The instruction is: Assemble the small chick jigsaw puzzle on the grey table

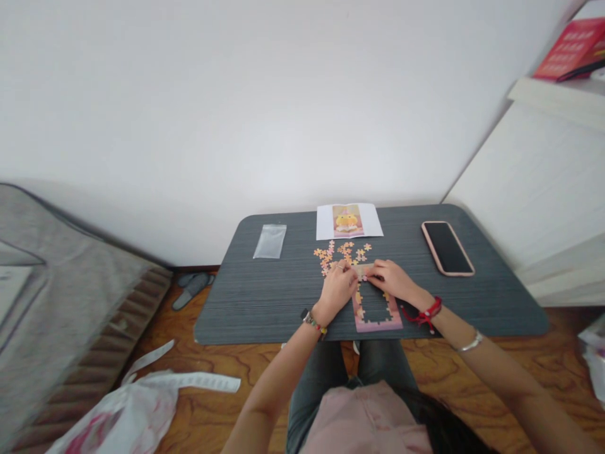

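A partly assembled jigsaw puzzle (378,326) lies on the dark table, its pink border joined around an open middle. My left hand (339,285) rests at its upper left corner with fingers curled together; whatever they hold is hidden. From the other side, my right hand (393,279) reaches over the top edge, thumb and fingers pinched at a small puzzle piece (365,277). Loose puzzle pieces (347,251), mostly orange and pink, are scattered just beyond my hands. Behind them lies a creased reference sheet (373,221) showing a yellow figure.
On the dark table (265,302), a clear plastic bag (270,241) lies at the left and a phone (448,248) at the right. A white wall borders the back. Slippers (193,289) and a white plastic bag (137,410) are on the floor, left.
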Demonstrator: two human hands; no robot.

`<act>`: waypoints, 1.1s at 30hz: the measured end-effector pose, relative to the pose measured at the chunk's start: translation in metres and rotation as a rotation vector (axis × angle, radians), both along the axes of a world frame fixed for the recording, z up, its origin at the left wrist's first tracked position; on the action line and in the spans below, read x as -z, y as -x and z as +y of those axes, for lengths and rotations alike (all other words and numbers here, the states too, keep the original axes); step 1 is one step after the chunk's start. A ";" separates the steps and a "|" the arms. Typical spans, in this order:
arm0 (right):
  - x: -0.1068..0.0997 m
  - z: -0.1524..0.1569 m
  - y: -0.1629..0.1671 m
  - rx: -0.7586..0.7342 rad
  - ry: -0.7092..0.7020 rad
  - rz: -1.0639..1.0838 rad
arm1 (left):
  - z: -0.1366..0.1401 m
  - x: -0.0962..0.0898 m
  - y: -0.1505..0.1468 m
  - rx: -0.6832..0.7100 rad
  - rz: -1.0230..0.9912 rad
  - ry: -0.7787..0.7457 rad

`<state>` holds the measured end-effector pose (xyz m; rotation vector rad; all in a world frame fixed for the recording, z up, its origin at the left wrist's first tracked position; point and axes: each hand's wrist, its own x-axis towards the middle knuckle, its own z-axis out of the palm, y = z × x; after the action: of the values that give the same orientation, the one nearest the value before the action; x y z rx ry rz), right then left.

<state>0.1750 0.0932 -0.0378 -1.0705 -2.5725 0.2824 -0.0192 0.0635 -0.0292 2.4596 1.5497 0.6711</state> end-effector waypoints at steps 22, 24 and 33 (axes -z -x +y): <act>-0.028 -0.001 0.010 0.076 0.103 -0.209 | -0.005 -0.007 0.000 0.037 0.086 -0.031; -0.030 -0.002 0.011 0.084 0.104 -0.213 | -0.007 -0.009 0.000 0.053 0.103 -0.039; -0.029 -0.006 0.014 0.103 0.071 -0.230 | -0.009 -0.011 0.000 0.098 0.101 -0.052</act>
<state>0.1607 0.0872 -0.0090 -1.3269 -2.7122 0.2381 -0.0194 0.0540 -0.0183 2.6266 1.4518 0.5866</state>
